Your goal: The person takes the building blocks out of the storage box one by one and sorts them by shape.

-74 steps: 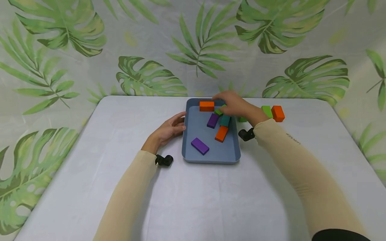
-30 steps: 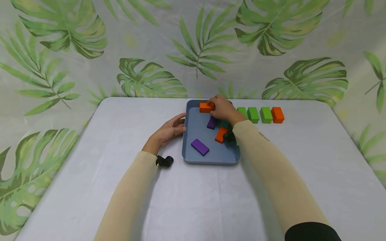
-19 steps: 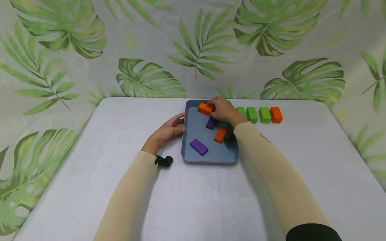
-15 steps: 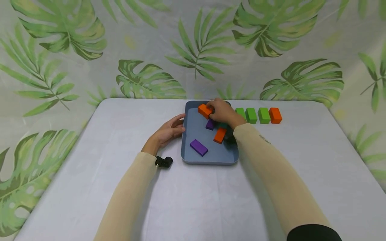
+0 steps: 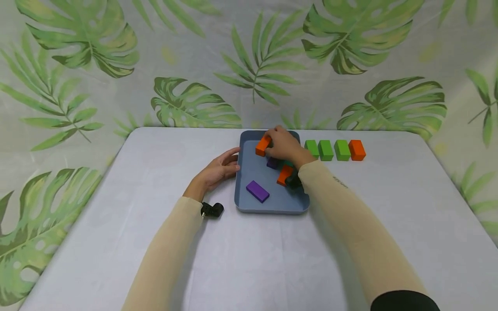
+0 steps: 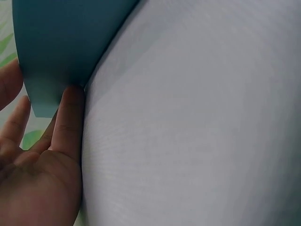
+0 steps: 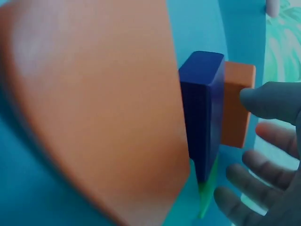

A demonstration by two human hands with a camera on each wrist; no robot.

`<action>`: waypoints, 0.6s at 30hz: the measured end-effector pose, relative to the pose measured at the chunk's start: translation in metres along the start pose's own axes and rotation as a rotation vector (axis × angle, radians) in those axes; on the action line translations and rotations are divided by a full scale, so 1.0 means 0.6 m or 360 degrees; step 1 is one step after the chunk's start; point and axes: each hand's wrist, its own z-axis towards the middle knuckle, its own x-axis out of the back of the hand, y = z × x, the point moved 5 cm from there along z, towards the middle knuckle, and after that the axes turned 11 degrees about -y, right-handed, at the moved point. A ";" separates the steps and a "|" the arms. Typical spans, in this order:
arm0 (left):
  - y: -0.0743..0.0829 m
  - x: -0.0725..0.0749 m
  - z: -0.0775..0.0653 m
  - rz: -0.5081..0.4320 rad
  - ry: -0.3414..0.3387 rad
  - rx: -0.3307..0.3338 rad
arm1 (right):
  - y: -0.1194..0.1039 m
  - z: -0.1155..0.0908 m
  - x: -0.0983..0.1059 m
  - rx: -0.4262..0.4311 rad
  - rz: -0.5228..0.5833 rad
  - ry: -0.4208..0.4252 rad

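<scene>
Right hand (image 5: 285, 144): thumb and fingers nearly together, pinching an upper orange block (image 5: 263, 146) in the far half of the tray (image 5: 272, 207), the block set at a slant (whether it clears the tray floor, cannot tell). Left hand (image 5: 216, 169): fingers extended and relaxed, slightly spread, gripping nothing, tips against the tray's left wall. Just below the right fingers, a small purple block (image 5: 272, 163), partly covered. A teal block (image 5: 288, 163) shows only as a patch by the right wrist; next to it, a lower orange block (image 5: 284, 175), slanted. A long purple block (image 5: 257, 191) lies alone, diagonal, in the near half of the tray. Right wrist view catches a green sliver (image 7: 207, 193) by the purple block (what it belongs to, cannot tell). Beyond the tray's right wall, on the tabletop (image 5: 241, 259), three green blocks (image 5: 325, 150) stand in a row, an outer orange block (image 5: 357, 150) closing its right end. Black wrist camera (image 5: 212, 210) at the left cuff; beige sleeves (image 5: 167, 246) on both arms. White cloth covers the tabletop; behind it hangs a leaf-print backdrop (image 5: 194, 102).
</scene>
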 end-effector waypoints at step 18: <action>-0.003 0.003 0.004 -0.0027 -0.0013 -0.0029 | -0.007 0.034 -0.028 -0.0147 -0.0110 -0.0049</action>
